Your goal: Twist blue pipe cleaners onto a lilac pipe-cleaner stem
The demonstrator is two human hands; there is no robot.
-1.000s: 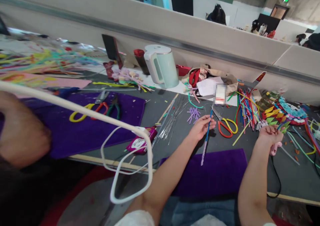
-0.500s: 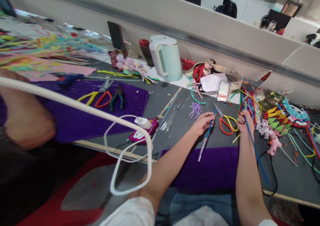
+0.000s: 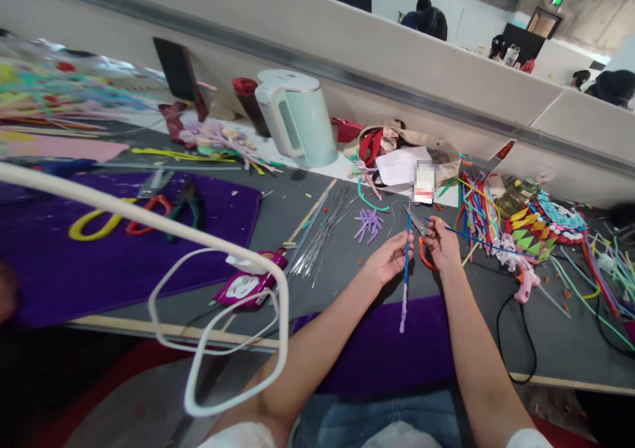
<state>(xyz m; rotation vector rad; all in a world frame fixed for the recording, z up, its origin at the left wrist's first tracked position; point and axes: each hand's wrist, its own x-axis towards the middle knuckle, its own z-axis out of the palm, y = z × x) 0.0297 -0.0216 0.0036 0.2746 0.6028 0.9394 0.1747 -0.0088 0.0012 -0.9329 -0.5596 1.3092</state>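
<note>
My left hand (image 3: pixel 395 257) pinches a thin upright stem (image 3: pixel 407 266), blue along its upper part and wrapped in pale lilac at its lower end. Opposite it, my right hand (image 3: pixel 442 239) is closed on a blue pipe cleaner (image 3: pixel 479 238), whose long end trails off to the right. The two hands are close together but apart. Behind my right hand lies a pair of scissors (image 3: pixel 425 255) with a red handle, partly covered by the hand. Short lilac pipe cleaner pieces (image 3: pixel 368 225) lie left of the scissors. A purple cloth (image 3: pixel 377 349) lies below my forearms.
Silvery wires (image 3: pixel 325 233) lie left of my hands. A pale green kettle (image 3: pixel 300 117) and a cloth bag (image 3: pixel 446 160) stand behind. At right are bundled pipe cleaners (image 3: pixel 477 203) and a pink glue gun (image 3: pixel 526 284). A white tube (image 3: pixel 218 239) crosses the left foreground.
My right hand has moved up and left toward my left hand, and its blue pipe cleaner has swung from hanging down to nearly level. The view has shifted right; the other person's arm has mostly left it.
</note>
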